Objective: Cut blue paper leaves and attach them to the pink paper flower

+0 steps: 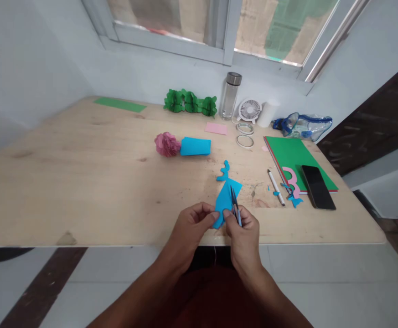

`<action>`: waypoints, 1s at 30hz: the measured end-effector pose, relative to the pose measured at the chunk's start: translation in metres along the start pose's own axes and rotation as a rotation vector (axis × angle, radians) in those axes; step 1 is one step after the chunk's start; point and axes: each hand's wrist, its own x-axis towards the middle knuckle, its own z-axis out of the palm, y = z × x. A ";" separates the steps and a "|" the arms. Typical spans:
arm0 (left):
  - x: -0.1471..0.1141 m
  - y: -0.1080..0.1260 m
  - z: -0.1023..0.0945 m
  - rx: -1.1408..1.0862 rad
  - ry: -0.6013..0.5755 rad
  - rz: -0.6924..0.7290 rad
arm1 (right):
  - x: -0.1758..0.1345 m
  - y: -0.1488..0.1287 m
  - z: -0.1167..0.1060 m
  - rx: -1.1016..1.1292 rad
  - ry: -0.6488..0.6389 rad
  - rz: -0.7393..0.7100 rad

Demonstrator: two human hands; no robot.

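Note:
Near the table's front edge, a piece of blue paper [224,198] is held between both hands. My left hand [193,228] pinches its lower left edge between thumb and fingers. My right hand [245,232] is closed around a pair of scissors [235,202], blades pointing away from me, and its thumb also presses on the paper. Just beyond the paper lies a wavy blue offcut [224,171]. Farther back, a blue folded paper [195,146] rests beside a crumpled pink paper flower [167,144].
To the right, a black phone [318,187] and pink scraps [291,180] lie on green sheets [289,152], near a white marker [276,187]. Along the wall stand green paper shapes [190,103], a glass bottle [230,95] and a small fan [249,110]. Tape rolls [245,141] lie in front.

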 end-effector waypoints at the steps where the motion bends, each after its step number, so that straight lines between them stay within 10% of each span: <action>1: -0.001 -0.002 0.002 -0.018 0.035 0.015 | -0.001 0.000 0.001 0.010 0.003 0.002; 15: 0.001 0.005 -0.002 -0.049 0.228 0.077 | -0.026 0.004 -0.028 0.060 -0.279 0.238; 30: -0.001 0.006 -0.002 -0.117 0.177 -0.007 | -0.026 0.005 -0.023 0.008 -0.242 0.248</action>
